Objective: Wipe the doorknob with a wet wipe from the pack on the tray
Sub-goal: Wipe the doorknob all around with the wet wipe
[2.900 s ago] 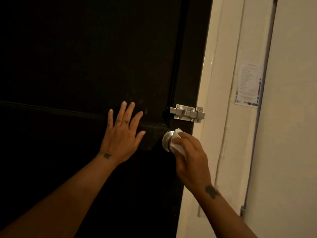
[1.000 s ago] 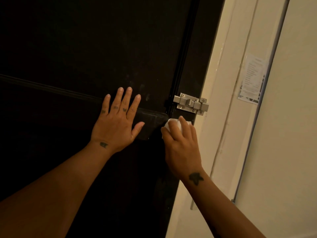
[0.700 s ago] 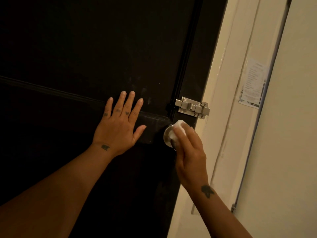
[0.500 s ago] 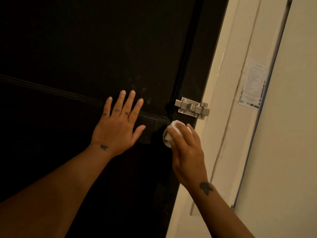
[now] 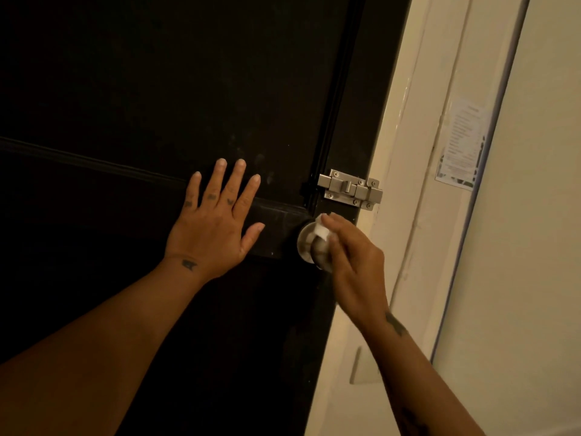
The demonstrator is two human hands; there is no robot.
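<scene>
So my right hand [image 5: 352,265], lower right of centre, has its fingers curled around a bunched-up white wet wipe [image 5: 321,229] and is pressing it on the top right of the doorknob [image 5: 309,247]. The knob sits just right of centre in the frame, on the dark door [image 5: 157,89]. My left hand [image 5: 213,228] is flat on the door just left of the knob, fingers spread wide, holding nothing, just bracing.

Stuff that could go wrong, I reckon: the wipe is only pinched at the fingertips, so it could slip off the smooth round metal. The left and underside of the knob look bare, easy to miss.

Room-wise, it's tight above. The metal slide bolt [image 5: 350,190] sits just over the knob, so knuckles could clip it. The door edge and pale frame [image 5: 408,215] are close on the right. Below the knob is open.
</scene>
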